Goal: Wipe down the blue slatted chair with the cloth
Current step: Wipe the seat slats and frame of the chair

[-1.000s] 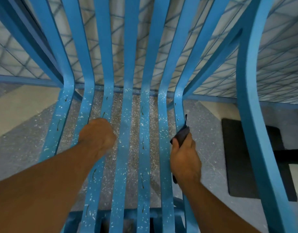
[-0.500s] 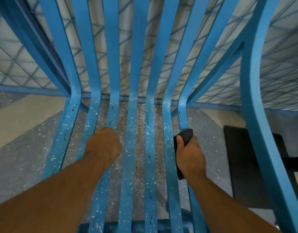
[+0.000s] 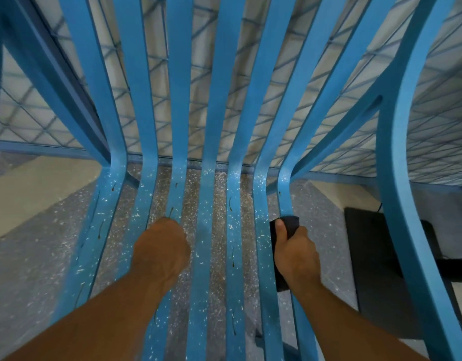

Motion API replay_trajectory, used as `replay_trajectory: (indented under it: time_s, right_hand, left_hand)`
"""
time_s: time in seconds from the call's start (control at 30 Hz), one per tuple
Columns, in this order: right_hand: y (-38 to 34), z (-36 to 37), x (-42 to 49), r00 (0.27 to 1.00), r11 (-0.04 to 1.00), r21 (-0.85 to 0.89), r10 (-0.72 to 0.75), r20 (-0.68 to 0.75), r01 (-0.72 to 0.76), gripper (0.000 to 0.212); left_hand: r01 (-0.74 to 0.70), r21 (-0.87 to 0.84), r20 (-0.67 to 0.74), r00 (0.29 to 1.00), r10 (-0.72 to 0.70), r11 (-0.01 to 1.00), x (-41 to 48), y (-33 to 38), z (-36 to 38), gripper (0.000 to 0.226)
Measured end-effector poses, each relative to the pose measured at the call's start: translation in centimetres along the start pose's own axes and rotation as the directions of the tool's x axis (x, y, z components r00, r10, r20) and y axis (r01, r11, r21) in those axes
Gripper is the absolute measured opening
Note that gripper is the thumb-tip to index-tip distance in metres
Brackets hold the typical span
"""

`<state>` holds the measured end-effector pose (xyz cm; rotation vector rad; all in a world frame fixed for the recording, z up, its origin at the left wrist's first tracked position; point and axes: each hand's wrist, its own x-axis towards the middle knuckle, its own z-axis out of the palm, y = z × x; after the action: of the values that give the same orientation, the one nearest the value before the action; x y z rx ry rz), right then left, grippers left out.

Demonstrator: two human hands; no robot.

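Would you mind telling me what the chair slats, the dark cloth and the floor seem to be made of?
The slats: probably bent wood or ply, painted matte blue; they curve smoothly and show thin dark crack-like marks, though plastic is possible. The cloth: soft dark fabric, since it wraps around a slat; its weave is too blurred to tell. The floor: grey and speckled, like terrazzo or vinyl.

Speckled grey floor (image 3: 42, 269); tan strip (image 3: 34, 186) along its left edge; black mat (image 3: 375, 256) at right; lattice wall (image 3: 433, 121) behind.
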<state>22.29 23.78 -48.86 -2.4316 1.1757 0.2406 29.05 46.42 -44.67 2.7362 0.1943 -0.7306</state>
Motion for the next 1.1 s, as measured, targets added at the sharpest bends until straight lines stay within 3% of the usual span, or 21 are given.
replay_trajectory:
  time_s: [0.1,0.23,0.4,0.5,0.6,0.77,0.93,1.1]
  right_hand:
    - [1.0,0.2,-1.4,0.995,0.995,0.032,-0.098,-0.024,0.098,0.053]
    - [2.8,0.5,-3.7,0.976,0.975,0.016,-0.219,-0.006,0.219,0.063]
    - [0.9,0.3,-0.3,0.996,0.996,-0.009,-0.089,0.028,0.09,0.052]
    - [-1.1,0.1,2.2,0.999,0.999,-0.031,-0.028,0.018,0.029,0.057]
    - [-1.0,0.5,2.1,0.999,0.999,-0.038,-0.032,-0.009,0.032,0.058]
    - [1.6,0.5,-1.7,0.987,0.986,-0.051,-0.155,0.043,0.158,0.066]
    - [-0.3,-0.1,0.5,0.996,0.996,-0.049,-0.067,0.056,0.07,0.054]
    - [-4.1,-0.3,5.7,1.0,1.0,-0.023,0.008,0.018,-0.008,0.06]
  left_hand:
    - [-0.003,-0.014,0.021,1.0,0.004,1.0,-0.1,0.2,-0.2,0.022]
    - [-0.01,-0.015,0.039,0.999,0.01,1.0,0.2,0.0,-0.5,0.023]
    - [-0.046,-0.105,-0.041,0.998,0.042,0.993,1.5,0.1,-0.5,0.027]
    - [-0.044,-0.09,-0.043,0.998,0.041,0.995,3.6,0.9,-0.8,0.027]
    - [-0.028,-0.075,-0.049,0.999,0.024,0.997,4.1,1.4,-0.8,0.025]
    - [0.022,-0.046,-0.033,0.999,-0.023,0.999,3.9,1.8,-0.8,0.026]
    - [0.056,0.005,-0.002,0.998,-0.056,0.998,4.2,2.1,-1.0,0.031]
    - [0.066,-0.004,-0.004,0.998,-0.066,0.998,4.3,1.9,-0.8,0.027]
